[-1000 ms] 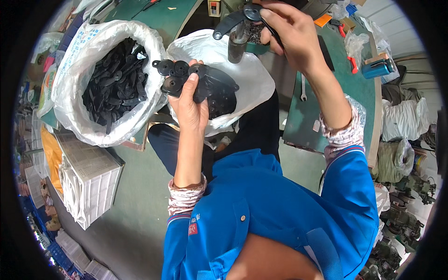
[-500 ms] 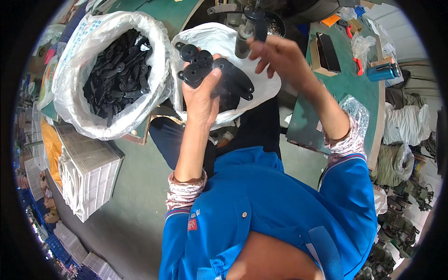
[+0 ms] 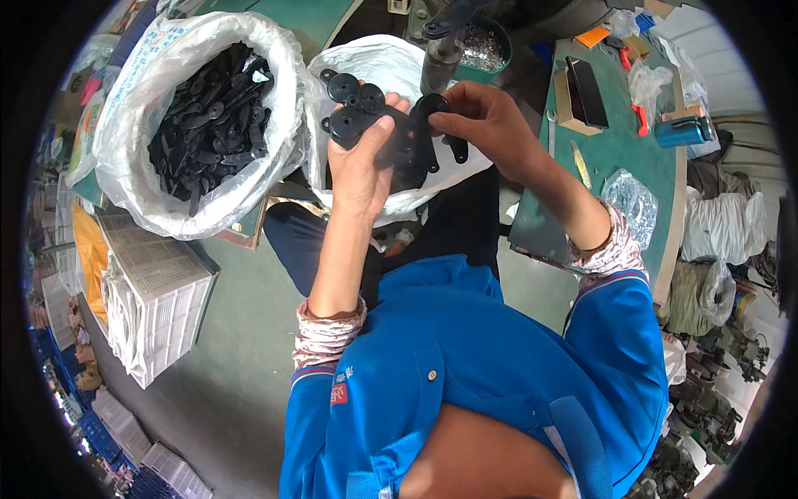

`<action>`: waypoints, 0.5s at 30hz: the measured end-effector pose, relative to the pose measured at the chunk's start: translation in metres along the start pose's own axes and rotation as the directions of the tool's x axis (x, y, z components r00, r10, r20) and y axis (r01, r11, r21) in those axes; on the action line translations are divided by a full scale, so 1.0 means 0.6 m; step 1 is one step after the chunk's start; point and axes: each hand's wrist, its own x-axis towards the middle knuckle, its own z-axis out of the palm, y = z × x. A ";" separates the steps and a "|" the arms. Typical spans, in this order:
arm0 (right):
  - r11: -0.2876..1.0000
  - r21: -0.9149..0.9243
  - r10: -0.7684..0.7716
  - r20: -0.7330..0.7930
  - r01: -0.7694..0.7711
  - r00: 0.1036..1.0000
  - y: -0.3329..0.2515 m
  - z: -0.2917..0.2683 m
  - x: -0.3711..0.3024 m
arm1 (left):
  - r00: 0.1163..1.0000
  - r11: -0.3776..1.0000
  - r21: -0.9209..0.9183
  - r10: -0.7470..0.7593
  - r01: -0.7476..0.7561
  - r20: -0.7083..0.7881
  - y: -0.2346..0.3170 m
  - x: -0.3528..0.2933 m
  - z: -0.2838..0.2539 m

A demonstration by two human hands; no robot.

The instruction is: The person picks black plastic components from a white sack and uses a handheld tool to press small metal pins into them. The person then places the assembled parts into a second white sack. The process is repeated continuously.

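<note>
Dozens of black parts (image 3: 208,137) lie in a white sack (image 3: 126,170). Next, the left hand (image 3: 362,181) grips a cluster (image 3: 345,125) of such parts, thumb on top, above a second sack (image 3: 366,56). Just right of the cluster, one part (image 3: 431,108) is pinched between thumb and fingers of the right hand (image 3: 496,131). Farther right, a blue bottle (image 3: 680,131) rests on a green bench (image 3: 628,151).

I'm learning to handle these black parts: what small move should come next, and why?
Perhaps the right hand should ease its black part sideways, clear of the bunch of black parts. The part is pinched at its round end and sits close against the bunch in this view, while the left hand grips the bunch under its thumb.
</note>
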 end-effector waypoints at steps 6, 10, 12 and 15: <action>0.995 0.042 -0.086 -0.051 0.088 0.995 -0.008 -0.001 -0.002 | 0.999 0.999 0.033 -0.028 0.028 0.023 0.006 -0.001 0.000; 0.987 0.042 -0.152 -0.043 0.154 0.987 -0.023 -0.016 0.000 | 0.997 0.997 -0.006 -0.071 0.071 0.015 0.004 -0.005 -0.002; 0.987 0.077 -0.137 -0.068 0.142 0.988 -0.034 -0.023 0.002 | 0.994 0.995 0.005 -0.101 0.100 0.034 0.000 -0.006 0.000; 0.975 0.125 -0.160 -0.194 0.186 0.968 -0.060 -0.039 0.016 | 0.988 0.992 0.014 -0.123 0.123 0.097 0.002 -0.008 0.006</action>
